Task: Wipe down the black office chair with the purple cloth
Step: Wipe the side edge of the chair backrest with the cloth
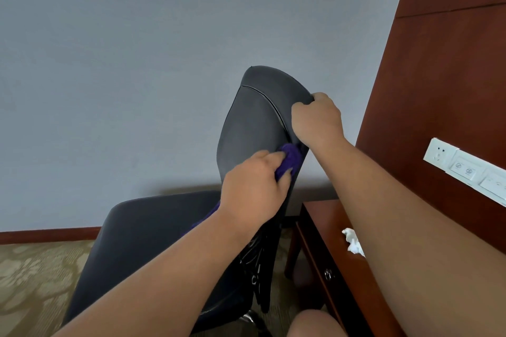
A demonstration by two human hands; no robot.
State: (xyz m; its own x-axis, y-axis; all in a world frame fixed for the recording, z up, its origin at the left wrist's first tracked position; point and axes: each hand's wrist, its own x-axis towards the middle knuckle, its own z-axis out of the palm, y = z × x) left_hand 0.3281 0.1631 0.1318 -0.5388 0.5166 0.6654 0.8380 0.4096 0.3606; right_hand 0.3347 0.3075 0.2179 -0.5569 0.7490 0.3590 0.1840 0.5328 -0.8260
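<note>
The black office chair (252, 123) stands in front of me, its backrest upright and its seat (153, 227) stretching toward the lower left. My left hand (253, 189) grips the purple cloth (290, 157) and holds it against the right side of the backrest. A strip of the cloth trails down under my left wrist. My right hand (317, 117) is curled around the upper right edge of the backrest. The chair's base is mostly hidden by my arms.
A dark wooden side table (325, 227) with a drawer knob stands right of the chair, with a crumpled white tissue (353, 242) on it. A wooden wall panel (438, 90) carries white sockets and switches (465, 167). Grey wall behind, patterned carpet (35, 276) at left.
</note>
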